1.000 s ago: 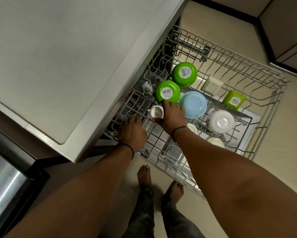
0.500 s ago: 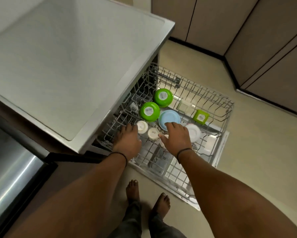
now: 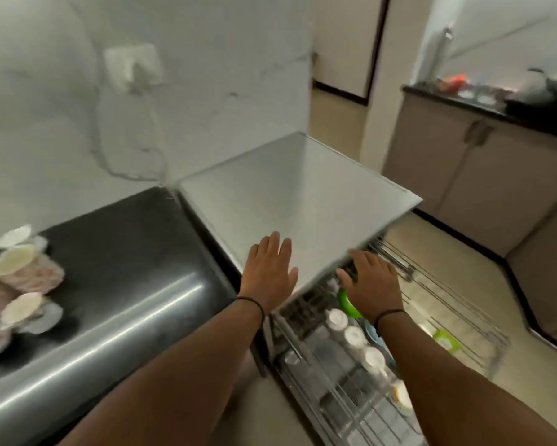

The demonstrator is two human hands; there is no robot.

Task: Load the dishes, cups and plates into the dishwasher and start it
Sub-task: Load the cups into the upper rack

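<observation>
White cups point(image 3: 354, 337) and green bowl point(image 3: 348, 304) in pulled-out rack point(image 3: 457, 304); both hands' fingers point(image 3: 277, 244) spread, empty.

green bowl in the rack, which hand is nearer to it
Right. The right hand hovers directly above the green bowl, partly covering it; the left hand lies over the dishwasher's steel top, off to the bowl's left.

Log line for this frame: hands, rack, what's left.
left hand: open, over dishwasher top | right hand: open, above rack | rack: out, part-loaded | dishes: on counter
</observation>
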